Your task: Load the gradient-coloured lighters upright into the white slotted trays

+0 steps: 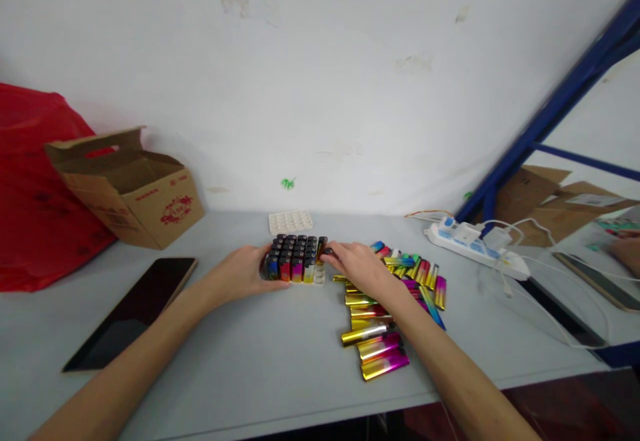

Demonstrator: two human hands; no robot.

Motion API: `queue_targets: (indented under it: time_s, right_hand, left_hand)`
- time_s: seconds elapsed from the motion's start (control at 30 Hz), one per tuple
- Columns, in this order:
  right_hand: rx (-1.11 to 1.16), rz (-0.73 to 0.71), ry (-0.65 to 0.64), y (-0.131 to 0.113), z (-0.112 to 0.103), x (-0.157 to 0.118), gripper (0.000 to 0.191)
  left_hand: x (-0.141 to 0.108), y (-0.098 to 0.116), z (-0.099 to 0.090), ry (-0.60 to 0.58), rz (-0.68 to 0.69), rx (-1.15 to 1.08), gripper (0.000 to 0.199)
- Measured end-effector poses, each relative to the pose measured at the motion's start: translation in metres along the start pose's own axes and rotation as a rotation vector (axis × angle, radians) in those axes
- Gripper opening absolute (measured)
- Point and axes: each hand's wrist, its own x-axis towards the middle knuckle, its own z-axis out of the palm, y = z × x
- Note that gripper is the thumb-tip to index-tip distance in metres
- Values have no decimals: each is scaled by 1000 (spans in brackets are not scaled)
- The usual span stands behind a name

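Rows of upright lighters (297, 257) with black tops and shiny coloured bodies stand in a white tray (319, 279). My left hand (245, 271) is wrapped round the left side of this block, thumb at the front edge. At the right end of the block, my right hand (353, 261) pinches a lighter (326, 252) by its dark top, over the tray's last column. Beneath and beside my right forearm lies a loose pile of metallic lighters (364, 299) in gold, pink, blue and green. A second white tray (290, 221) with small hollows rests behind the block.
On the left are an open cardboard box (155, 204), a red bag (45, 187) and a dark tablet (135, 311). To the right sit a white power strip (477, 249) with cables, a blue metal frame (530, 131) and more cardboard (545, 204).
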Motion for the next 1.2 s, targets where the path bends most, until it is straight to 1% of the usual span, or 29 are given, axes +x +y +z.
queue_targets:
  time_s: [0.07,0.1,0.17,0.2,0.23,0.3,0.33,0.4,0.43,0.5,0.57,0.63,0.73,0.83,0.9,0.97,1.03,1.13,1.2]
  right_hand:
    - [-82,51,8,-5,-2,1,41]
    - [-88,57,19,-7,-3,1,42]
    - [-32,31,60,-5,-3,1,42]
    - [15,17,91,0,-3,0,41]
    - [62,12,126,8,-3,0,42]
    - [140,25,202,31,-4,-3,41]
    - [151,46,244,46,-5,-5,37]
    - [160,61,295,76,-8,-9,23]
    - [172,61,290,91,-9,-12,21]
    - [208,76,224,115,-11,-18,24]
    - [237,117,150,130,-11,-24,26]
    - [261,157,79,138,-11,-27,25]
    - [278,172,24,143,-10,-29,24]
    - [255,175,35,145,-9,-28,19]
    - [255,173,74,145,-8,-28,14]
    - [313,174,165,142,-7,-26,13]
    - [455,190,282,135,-5,-22,19]
    - [769,217,447,116,-4,-15,34]
    - [992,237,545,100,-6,-9,40]
  left_hand:
    - [1,-2,1,-4,-5,24,66]
    - [1,-2,1,-5,-11,37,67]
    - [1,-3,0,-8,-16,54,69]
    - [1,-2,0,-8,-15,57,70]
    - [1,-2,0,-9,-14,58,70]
    - [0,-1,-1,-12,-14,65,71]
    - [0,0,-1,-13,-20,72,71]
    - [0,1,-1,-18,-36,84,71]
    - [0,2,-1,-17,-42,84,70]
    - [1,3,-1,-15,-48,78,70]
    - [1,3,-1,-13,-48,72,71]
    - [1,2,-1,-15,-51,72,71]
    - [1,1,-1,-17,-50,87,71]
    - [0,1,0,-29,-41,96,73]
    - [0,2,-1,-33,-36,89,72]
    - [0,3,-1,-28,-40,84,70]
    - [-1,3,-1,-22,-43,85,70]
    - [-1,4,-1,-27,-44,93,72]
    - [-1,4,-1,-32,-46,95,73]
